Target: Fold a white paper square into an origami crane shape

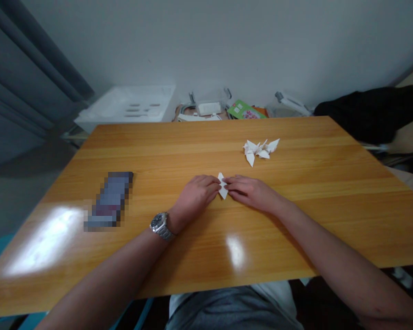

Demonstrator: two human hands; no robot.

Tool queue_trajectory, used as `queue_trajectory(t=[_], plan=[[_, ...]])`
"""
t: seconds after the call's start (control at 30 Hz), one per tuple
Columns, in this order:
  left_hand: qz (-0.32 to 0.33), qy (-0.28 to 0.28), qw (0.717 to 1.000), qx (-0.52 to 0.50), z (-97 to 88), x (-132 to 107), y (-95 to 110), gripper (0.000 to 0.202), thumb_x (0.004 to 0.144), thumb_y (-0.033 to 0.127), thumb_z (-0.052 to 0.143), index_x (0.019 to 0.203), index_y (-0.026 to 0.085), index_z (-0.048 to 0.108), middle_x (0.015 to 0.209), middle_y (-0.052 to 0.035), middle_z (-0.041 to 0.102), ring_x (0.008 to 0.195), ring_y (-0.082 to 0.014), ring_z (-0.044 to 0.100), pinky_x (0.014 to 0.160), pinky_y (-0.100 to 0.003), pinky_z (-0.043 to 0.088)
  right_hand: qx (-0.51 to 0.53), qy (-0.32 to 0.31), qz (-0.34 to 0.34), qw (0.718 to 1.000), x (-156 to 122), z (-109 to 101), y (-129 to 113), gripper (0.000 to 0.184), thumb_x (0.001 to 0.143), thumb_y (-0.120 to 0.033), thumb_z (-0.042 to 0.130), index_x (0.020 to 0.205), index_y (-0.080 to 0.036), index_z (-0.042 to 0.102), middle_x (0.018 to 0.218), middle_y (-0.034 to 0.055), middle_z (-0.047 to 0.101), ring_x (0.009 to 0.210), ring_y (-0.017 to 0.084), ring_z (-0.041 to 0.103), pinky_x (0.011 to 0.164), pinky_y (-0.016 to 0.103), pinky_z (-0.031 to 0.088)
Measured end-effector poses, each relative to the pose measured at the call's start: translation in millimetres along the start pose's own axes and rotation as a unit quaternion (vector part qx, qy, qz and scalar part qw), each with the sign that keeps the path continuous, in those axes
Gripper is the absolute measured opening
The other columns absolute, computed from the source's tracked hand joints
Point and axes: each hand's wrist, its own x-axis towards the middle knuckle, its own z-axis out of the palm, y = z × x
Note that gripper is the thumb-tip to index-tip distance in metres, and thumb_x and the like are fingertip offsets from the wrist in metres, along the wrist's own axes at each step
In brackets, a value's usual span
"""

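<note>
A small folded piece of white paper, pointed at top and bottom, lies between my hands on the wooden table. From the left, my left hand holds its edge with fingers pressed together; a metal watch is on that wrist. My right hand grips the opposite edge, its fingers close together. The fingertips cover the sides of the paper. Beyond my right hand lies a small cluster of folded white paper figures, with pointed wing-like parts, resembling origami cranes.
A dark, pixelated phone-like object lies to the left on the table. Behind the far edge are a white plastic basin, a green packet and other small items. Black cloth is heaped at the right. A curtain hangs at the left.
</note>
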Motion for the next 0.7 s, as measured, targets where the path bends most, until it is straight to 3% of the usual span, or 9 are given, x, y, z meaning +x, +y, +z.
queue_trajectory(t=[0.33,0.5,0.7], plan=[[0.033,-0.038,0.996,0.077,-9.9,-0.5,7.3,0.021,0.101,0.023,0.058,0.117,0.016,0.069,0.118,-0.0106,0.07,0.108,-0.0259,0.065,0.096,-0.041,0.051,-0.009,-0.004,0.006,1.0,-0.6,0.0,2.0,0.027,0.1,-0.021,0.058,0.122,-0.02,0.074,0.135,0.0135,0.07,0.127,0.026,0.065,0.112,0.048,0.051],[0.034,-0.052,0.996,0.061,-12.6,-4.7,12.8,0.025,0.101,0.023,0.054,0.12,0.013,0.067,0.122,-0.012,0.07,0.109,-0.0244,0.066,0.101,-0.04,0.051,-0.018,-0.013,0.008,1.0,-1.9,0.0,2.1,0.028,0.101,-0.022,0.056,0.123,-0.017,0.073,0.139,0.0145,0.067,0.131,0.026,0.063,0.115,0.047,0.049],[0.011,-0.044,0.997,0.068,-10.2,-8.5,9.7,0.039,0.104,0.03,0.051,0.139,0.014,0.058,0.142,-0.012,0.062,0.13,-0.0269,0.058,0.114,-0.048,0.041,-0.04,-0.029,0.04,0.998,-2.4,0.0,1.5,0.034,0.101,-0.026,0.058,0.132,-0.017,0.068,0.146,0.0161,0.062,0.135,0.028,0.059,0.115,0.05,0.049]])
